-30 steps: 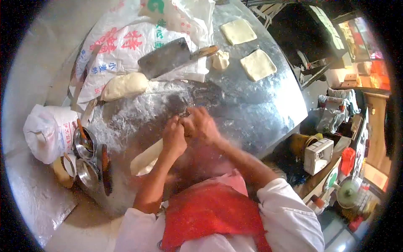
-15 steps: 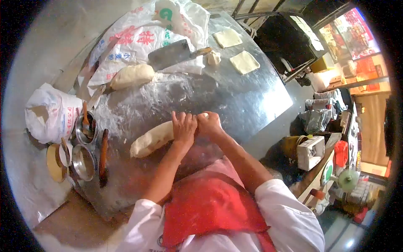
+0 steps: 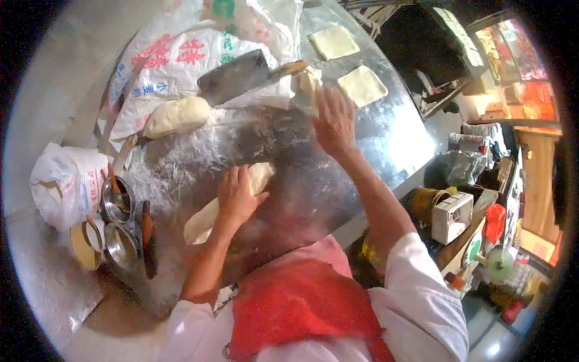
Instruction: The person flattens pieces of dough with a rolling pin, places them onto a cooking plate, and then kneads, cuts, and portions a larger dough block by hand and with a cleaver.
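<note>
A long roll of dough [image 3: 202,220] lies on the floured metal table, with my left hand [image 3: 237,196] gripping it across the middle, fingers over the top and thumb at the right side. My right hand [image 3: 336,120] is stretched out towards the back of the table, fingers extended and slightly blurred. Just beyond its fingertips sits a small lump of dough [image 3: 310,79], beside the wooden handle of a cleaver [image 3: 235,77]. Whether the fingertips touch the lump I cannot tell. A flat square of dough [image 3: 363,86] lies right of those fingers.
Another dough roll [image 3: 177,116] rests by the printed flour sack [image 3: 163,66]. A second dough square [image 3: 333,42] lies farther back. To the left stand a white bag [image 3: 69,181], metal bowls [image 3: 122,246] and a rolling pin [image 3: 148,238]. A white crate [image 3: 452,217] stands at right.
My right hand has left the end of the dough roll and moved away towards the small dough lump. My left hand has shifted left along the roll, uncovering its far end.
</note>
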Demonstrator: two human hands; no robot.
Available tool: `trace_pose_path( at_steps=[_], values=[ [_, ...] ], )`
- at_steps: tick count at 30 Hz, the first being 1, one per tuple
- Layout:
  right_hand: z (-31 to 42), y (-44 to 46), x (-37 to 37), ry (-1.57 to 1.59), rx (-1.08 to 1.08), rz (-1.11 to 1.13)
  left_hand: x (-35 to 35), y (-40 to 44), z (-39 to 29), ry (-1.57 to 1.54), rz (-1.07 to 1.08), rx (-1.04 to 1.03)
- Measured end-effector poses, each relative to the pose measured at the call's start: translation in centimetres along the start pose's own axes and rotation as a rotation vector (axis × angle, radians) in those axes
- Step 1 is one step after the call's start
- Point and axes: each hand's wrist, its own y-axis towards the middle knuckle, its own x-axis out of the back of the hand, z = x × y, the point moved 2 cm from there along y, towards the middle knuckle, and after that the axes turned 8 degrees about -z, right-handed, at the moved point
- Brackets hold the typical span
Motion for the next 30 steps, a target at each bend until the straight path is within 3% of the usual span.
trace_pose_path(
  at_steps=[3, 5, 7, 9, 10, 12, 13, 15, 17, 19, 21, 23, 24, 25, 26, 27, 28, 30],
  values=[
    [0.6, -2.8, -2.2, 0.043, 0.004, 0.044, 0.7, 0.7, -0.5, 0.022, 0.105, 0.069],
    [4.7, -5.0, -2.8, 0.377, -0.021, 0.107, -0.1, -0.1, -0.4, -0.009, -0.047, -0.027],
    [11.9, -14.5, -9.6, 0.756, -0.225, 0.486, 0.1, -0.2, 0.5, -0.035, -0.109, -0.087],
    [15.8, -10.4, -1.6, 0.913, -0.574, 0.293, 0.4, -1.2, 1.3, -0.183, -0.027, -0.072],
    [16.4, -9.4, 0.0, 0.916, -0.561, 0.294, 1.1, -2.0, 0.6, -0.183, -0.039, -0.067],
    [17.0, -8.6, 1.2, 1.088, -0.991, 0.543, 3.3, -3.5, -1.5, -0.233, -0.158, -0.039],
    [17.3, -8.8, 1.5, 1.087, -0.977, 0.533, 2.8, -4.4, -1.6, -0.235, -0.173, -0.045],
    [17.4, -10.1, 1.4, 0.904, -0.920, 0.467, 0.2, -6.2, -1.2, 0.194, -0.388, -0.212],
    [16.6, -12.5, 0.5, 0.793, -0.927, 0.465, -1.0, -6.2, -1.3, 0.078, -0.347, -0.184],
    [14.9, -14.1, 0.6, 0.834, -0.927, 0.505, -1.8, -6.2, -2.0, 0.315, -0.063, -0.219],
    [13.1, -15.6, -1.1, 0.921, -0.928, 0.577, -0.8, -6.1, -2.1, 0.377, -0.193, -0.315],
    [12.0, -15.6, -1.6, 0.938, -0.450, 0.492, 0.0, -5.1, -1.7, 0.266, -0.432, -0.454],
    [12.8, -11.8, 3.2, 1.168, -0.993, 0.704, -2.1, -3.2, -0.2, 0.233, -0.292, -0.337],
    [13.5, -8.7, 6.1, 1.370, -0.978, 0.830, -1.6, -0.8, 0.5, 0.231, -0.288, -0.337],
    [14.2, -6.1, 8.9, 1.574, -0.954, 0.956, -1.4, 2.0, 1.5, 0.190, -0.025, -0.148],
    [15.9, -2.7, 12.9, 1.616, -0.606, 1.040, -1.8, 3.0, 2.0, 0.143, 0.244, 0.045],
    [17.0, 1.1, 16.9, 1.439, -0.089, 0.923, -2.0, 3.2, 1.7, 0.136, 0.250, 0.048],
    [18.3, 6.6, 21.7, 0.895, 0.443, 0.471, -1.4, 2.4, 1.8, 0.050, 0.123, 0.002]
  ],
)
